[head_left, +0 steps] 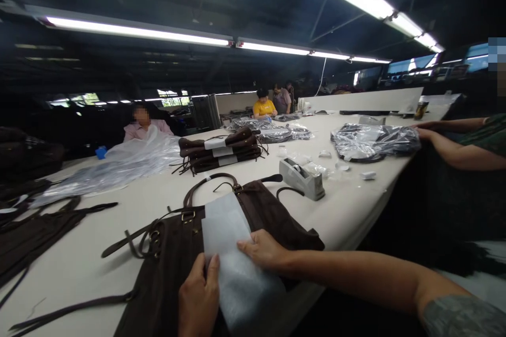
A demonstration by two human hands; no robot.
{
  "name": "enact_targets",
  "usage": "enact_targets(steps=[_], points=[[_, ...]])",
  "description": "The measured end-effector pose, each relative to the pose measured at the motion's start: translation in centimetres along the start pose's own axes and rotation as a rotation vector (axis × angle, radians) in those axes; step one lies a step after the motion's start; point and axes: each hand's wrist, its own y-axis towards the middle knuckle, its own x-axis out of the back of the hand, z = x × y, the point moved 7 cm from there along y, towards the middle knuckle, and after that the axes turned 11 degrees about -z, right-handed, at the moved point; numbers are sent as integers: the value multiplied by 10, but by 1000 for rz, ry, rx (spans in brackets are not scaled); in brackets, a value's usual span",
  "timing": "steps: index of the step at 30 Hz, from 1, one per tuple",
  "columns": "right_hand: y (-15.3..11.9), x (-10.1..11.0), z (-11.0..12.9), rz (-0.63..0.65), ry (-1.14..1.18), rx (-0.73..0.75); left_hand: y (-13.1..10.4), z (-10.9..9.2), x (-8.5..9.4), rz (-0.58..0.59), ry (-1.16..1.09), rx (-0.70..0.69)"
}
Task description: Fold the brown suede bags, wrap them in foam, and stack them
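A dark brown bag (166,268) with strap handles and brass-coloured buckles lies in front of me at the table's near edge. Across its middle runs a thin whitish packing sheet (233,263). My left hand (200,292) grips the sheet's left edge, thumb raised along it. On the other side, my right hand (266,250) is closed on the sheet's right edge with the thumb on top; its other fingers are partly hidden. The sheet's lower end hangs toward me and looks blurred. Just beyond the bag stands a grey tape dispenser (302,179).
Folded brown bags (221,150) with white bands are stacked ahead. Clear plastic sheeting (130,160) and another brown bag (43,237) lie left. At right, a co-worker's hands touch a plastic-wrapped bundle (375,142) on the table (343,208). Other people sit or stand farther back.
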Motion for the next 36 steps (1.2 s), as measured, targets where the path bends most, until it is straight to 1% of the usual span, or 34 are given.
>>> enact_targets(steps=[2, 5, 9, 11, 13, 15, 17, 19, 22, 25, 27, 29, 31, 33, 36], points=[[1, 1, 0, -12, 56, -21, 4, 4, 4, -35, 44, 25], [0, 9, -3, -108, 70, -80, 16, 2, 3, -47, 157, -10], [-3, 19, 0, -259, 185, -92, 33, -18, -7, -22, 274, -112], [-4, 24, -2, -327, 283, -163, 35, -30, -13, -13, 335, -140], [-5, 25, -7, -346, 345, -254, 32, -38, -15, -8, 404, -154], [-5, 25, -9, -331, 348, -257, 26, -43, -13, -19, 460, -175], [-4, 25, -8, -311, 313, -199, 21, -40, -8, -31, 466, -159], [-2, 22, -10, -260, 270, -179, 20, -30, -2, -27, 433, -90], [4, 15, -15, -173, 173, -201, 21, -15, 5, -15, 395, 41], [6, 17, -16, -180, 84, -153, 24, -5, 8, 3, 394, 138], [3, 20, -13, -169, 5, -91, 29, -4, 6, -4, 377, 120], [-3, 22, -7, -112, -97, -13, 38, -5, 2, 0, 336, 47], [-10, 24, 0, -50, -189, 53, 46, -6, -6, 45, 300, -5], [-14, 24, 4, 2, -229, 71, 53, -7, -14, 104, 293, -35], [-18, 21, 6, 76, -218, 84, 53, -16, -22, 131, 323, -85]])
